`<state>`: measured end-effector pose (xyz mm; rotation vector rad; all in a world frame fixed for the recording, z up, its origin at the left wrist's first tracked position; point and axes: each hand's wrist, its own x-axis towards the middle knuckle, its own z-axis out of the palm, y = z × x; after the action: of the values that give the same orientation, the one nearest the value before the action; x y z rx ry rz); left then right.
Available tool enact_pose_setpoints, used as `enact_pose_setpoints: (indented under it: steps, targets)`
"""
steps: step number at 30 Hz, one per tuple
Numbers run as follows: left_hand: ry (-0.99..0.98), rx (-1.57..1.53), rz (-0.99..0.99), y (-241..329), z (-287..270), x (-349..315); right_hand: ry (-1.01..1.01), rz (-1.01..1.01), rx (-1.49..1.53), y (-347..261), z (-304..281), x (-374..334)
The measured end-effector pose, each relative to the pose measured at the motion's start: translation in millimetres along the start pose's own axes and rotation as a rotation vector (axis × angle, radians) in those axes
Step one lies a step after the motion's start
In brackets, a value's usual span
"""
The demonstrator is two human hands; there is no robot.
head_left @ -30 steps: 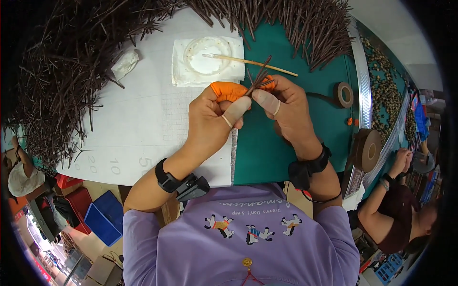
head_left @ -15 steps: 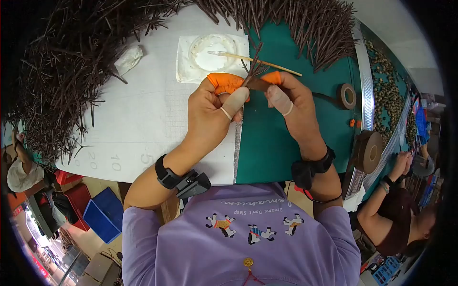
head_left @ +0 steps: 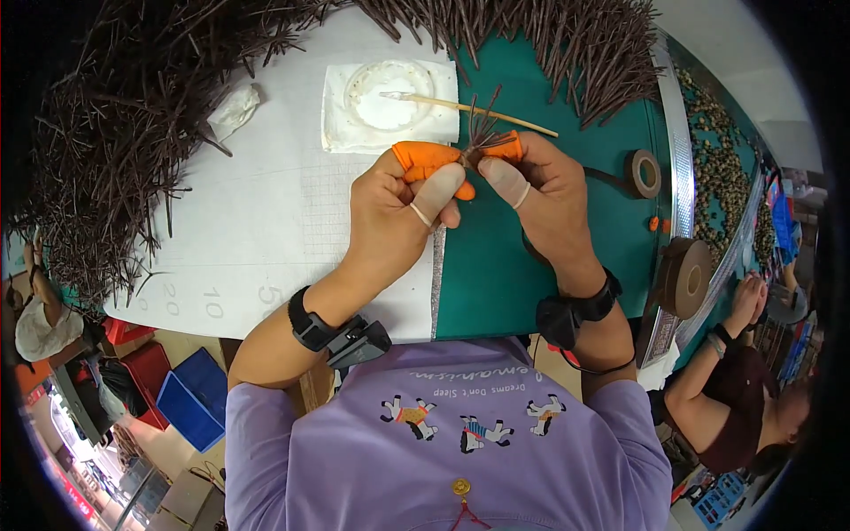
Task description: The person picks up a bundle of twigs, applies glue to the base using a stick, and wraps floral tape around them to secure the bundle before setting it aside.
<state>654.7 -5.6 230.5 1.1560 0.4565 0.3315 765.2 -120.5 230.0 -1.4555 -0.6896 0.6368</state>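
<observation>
Both hands up over the table [head_left: 522,301], fingertips meeting at a small brown twig bundle [head_left: 482,133], which is held clear of the surface near the seam between white sheet [head_left: 266,221] and green covering. Left hand [head_left: 390,208] grasps the bundle's base between thumb and fingers; right hand [head_left: 556,190] pinches at the same spot from the other side, thumb and forefinger closed in. Whether right fingertips press twig or tape, cannot tell. Twig tips fan upward, away from the wearer. Pale covers on both thumbs, orange ones on fingers. Dark tape strip [head_left: 607,178] runs from the right hand to a small tape roll [head_left: 643,173]; larger brown roll [head_left: 683,278] nearer the wearer. Beyond the hands, a round white dish [head_left: 351,99], a thin wooden stick [head_left: 509,119] reaching into it. Heaped twigs [head_left: 106,142] far left; more brown stems [head_left: 575,62] along the far edge.
</observation>
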Motion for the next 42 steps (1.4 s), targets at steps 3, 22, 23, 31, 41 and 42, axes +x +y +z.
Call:
enact_pose_setpoints:
  steps: [3,22,23,31,41,42]
  targets:
    - [0.03,-0.039,0.05,-3,0,0,0.009,-0.022,0.006,-1,1,0]
    - [0.138,0.396,0.369,-14,-4,2,-0.101,0.071,0.001,-8,-4,3]
    - [0.136,0.415,0.394,-14,-4,2,-0.078,0.045,-0.016,-7,-3,3]
    - [0.111,0.31,0.283,-9,1,-3,-0.093,0.182,-0.019,-11,-7,1]
    - [0.052,0.13,0.242,-8,4,-8,-0.082,0.111,0.055,-12,-1,0]
    - [0.036,0.111,0.241,-8,5,-8,-0.089,0.107,0.083,-13,-2,0]
